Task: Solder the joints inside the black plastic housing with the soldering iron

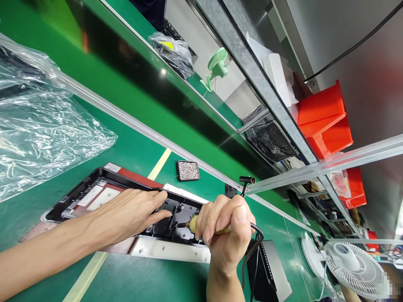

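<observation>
My right hand (225, 230) is wrapped round the yellow handle of a corded soldering iron (192, 224). The iron's dark tip points left into a black plastic housing (185, 209); whether it touches cannot be made out. My left hand (135, 209) lies over the housing's middle, fingers stretched and thumb apart, nearest the tip. Under the housing is a fixture with reddish-brown plates and white blocks (170, 250). A small black tray (188, 170) filled with tiny silvery metal pieces sits just beyond the housing.
Clear plastic sheeting (56, 126) covers the left of the green bench. A metal rail (151, 142) separates it from a green belt. At right lie a black-and-grey panel (270, 268) and a white fan (355, 268). Red bins (324, 117) hang above; a green fan (217, 63) stands across.
</observation>
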Available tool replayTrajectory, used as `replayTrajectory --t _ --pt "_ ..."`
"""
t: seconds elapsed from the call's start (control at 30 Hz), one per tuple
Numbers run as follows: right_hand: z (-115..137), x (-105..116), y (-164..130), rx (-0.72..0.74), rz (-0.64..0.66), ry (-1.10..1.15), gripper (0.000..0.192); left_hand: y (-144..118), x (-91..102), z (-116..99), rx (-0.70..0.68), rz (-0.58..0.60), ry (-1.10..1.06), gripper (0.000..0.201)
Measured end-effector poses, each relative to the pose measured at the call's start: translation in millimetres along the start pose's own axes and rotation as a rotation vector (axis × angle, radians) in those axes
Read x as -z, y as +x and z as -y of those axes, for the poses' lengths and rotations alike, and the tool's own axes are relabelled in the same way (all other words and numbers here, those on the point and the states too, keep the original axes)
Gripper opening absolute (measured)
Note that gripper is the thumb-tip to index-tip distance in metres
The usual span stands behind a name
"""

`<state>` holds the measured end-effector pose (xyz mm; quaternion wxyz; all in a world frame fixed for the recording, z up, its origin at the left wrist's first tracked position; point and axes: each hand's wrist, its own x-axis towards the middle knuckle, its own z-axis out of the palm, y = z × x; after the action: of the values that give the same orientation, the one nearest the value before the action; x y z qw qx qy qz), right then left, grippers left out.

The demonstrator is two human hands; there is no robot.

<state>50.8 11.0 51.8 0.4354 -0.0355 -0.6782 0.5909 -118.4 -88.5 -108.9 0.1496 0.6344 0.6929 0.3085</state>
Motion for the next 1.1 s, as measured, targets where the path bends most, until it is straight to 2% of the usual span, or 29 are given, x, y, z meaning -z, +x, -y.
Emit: replayTrajectory --t 0.17,0.3,0.5,0.63,0.83,1.1 --pt "-2 4 -5 -0.032 -0.021 0.034 0.053 0 0.4 -3 -0.003 0.004 0.048 0.037" --pt "-3 5 -8 -0.023 -0.027 0.023 0.052 -2 -8.4 -2 -0.019 0.001 0.113 0.037" --pt "-6 8 -8 0.004 -0.024 0.04 0.052 -9 -28.6 7 -0.062 -0.11 0.103 0.041" --pt "-8 9 -6 0.015 0.019 0.08 0.052 -12 -35.3 13 -0.096 -0.159 0.095 0.044" --pt "-9 9 -7 -0.004 -0.033 0.081 0.05 -13 -32.2 12 -0.107 -0.178 0.068 0.048" --pt "-7 8 -7 -0.025 -0.015 0.086 0.052 -8 -21.0 1 -0.131 -0.19 0.05 0.043"
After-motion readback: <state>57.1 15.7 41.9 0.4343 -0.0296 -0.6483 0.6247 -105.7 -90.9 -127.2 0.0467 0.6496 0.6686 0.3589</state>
